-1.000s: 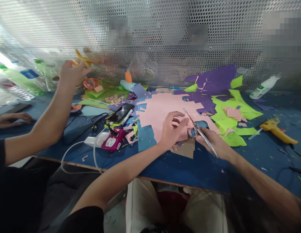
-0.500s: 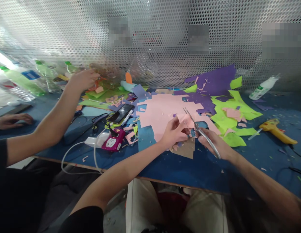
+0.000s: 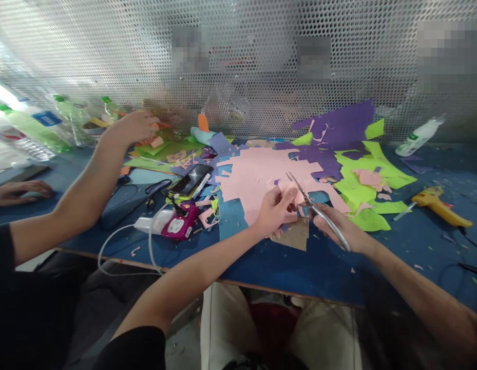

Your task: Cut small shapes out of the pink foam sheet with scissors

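Observation:
My left hand [image 3: 274,208] pinches a small piece of pink paper [image 3: 294,191] between thumb and fingers. Around the handles of a pair of scissors [image 3: 328,224] my right hand [image 3: 340,226] is closed. The blades point up and left, right beside the pink piece; whether they touch it I cannot tell. Beneath both hands lies a large pink sheet [image 3: 257,172] with notched edges, on top of blue paper [image 3: 231,218]. A brown piece [image 3: 294,237] shows just below my left hand.
Lime-green paper [image 3: 392,174], purple paper [image 3: 346,126], a glue bottle [image 3: 421,136] and a yellow glue gun [image 3: 440,205] lie to the right. At left are a phone [image 3: 194,179], a magenta power adapter [image 3: 179,222] with a white cable, and a co-worker's arm [image 3: 84,174] reaching over scraps.
My left hand has turned the pink piece slightly, with the thumb now flatter over it. The scissors' tips have shifted a little left. The co-worker's raised hand has barely moved.

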The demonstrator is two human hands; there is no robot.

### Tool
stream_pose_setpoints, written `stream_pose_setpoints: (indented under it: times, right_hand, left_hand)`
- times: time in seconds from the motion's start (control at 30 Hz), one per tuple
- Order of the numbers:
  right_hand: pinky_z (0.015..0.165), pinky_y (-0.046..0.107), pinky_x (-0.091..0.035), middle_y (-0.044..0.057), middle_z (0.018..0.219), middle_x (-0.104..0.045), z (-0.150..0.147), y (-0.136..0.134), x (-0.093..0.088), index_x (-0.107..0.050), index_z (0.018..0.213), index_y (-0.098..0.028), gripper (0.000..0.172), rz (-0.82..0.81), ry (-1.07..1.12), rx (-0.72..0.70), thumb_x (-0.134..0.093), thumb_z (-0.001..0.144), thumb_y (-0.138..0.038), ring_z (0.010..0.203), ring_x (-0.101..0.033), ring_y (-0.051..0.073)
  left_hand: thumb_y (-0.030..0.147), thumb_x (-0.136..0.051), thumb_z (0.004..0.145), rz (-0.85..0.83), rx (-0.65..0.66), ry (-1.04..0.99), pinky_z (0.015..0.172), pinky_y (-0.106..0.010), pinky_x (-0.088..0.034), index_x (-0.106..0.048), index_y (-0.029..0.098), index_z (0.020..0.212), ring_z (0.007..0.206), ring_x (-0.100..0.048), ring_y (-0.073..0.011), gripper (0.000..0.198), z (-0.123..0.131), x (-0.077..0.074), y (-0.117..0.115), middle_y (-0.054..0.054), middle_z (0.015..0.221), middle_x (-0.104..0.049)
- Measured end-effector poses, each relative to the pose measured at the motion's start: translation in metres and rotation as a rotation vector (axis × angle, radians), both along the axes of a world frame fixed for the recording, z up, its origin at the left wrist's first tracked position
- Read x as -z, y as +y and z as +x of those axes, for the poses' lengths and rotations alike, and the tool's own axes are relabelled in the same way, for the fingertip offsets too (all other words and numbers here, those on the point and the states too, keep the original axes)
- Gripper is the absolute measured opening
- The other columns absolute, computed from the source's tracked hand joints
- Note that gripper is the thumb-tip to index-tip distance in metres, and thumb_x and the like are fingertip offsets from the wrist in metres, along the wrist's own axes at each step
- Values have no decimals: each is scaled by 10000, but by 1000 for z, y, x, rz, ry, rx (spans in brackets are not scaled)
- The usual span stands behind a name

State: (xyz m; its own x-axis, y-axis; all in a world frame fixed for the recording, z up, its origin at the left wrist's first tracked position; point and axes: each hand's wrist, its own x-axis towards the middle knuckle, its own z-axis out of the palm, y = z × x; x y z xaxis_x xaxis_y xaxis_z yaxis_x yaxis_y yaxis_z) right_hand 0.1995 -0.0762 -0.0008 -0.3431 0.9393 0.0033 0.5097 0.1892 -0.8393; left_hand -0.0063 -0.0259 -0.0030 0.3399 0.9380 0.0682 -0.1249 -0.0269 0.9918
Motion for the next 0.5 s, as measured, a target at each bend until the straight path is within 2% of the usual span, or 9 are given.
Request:
stream_pose_setpoints:
  times: [0.17, 0.5]
  right_hand:
    - [464, 269, -342, -54, 617, -457, 0, 0, 4, -536, 914, -240, 467, 9, -27, 32, -469, 876, -701, 478, -422, 132]
    - [489, 264, -365, -46, 638, -502, 1, 0, 4, -548, 904, -235, 418, 56, -65, 33, -501, 896, -649, 503, -453, 135]
  left_hand:
    - [639, -591, 924, 94, -38, 95, 525, -230, -478, -593, 173, 823, 592, -604, -124, 477, -2, -1, -1, -21, 644, -602]
    - [633, -598, 923, 80, -54, 58, 510, -214, -476, -543, 179, 807, 533, -616, -117, 472, -1, -3, -3, 15, 568, -573]
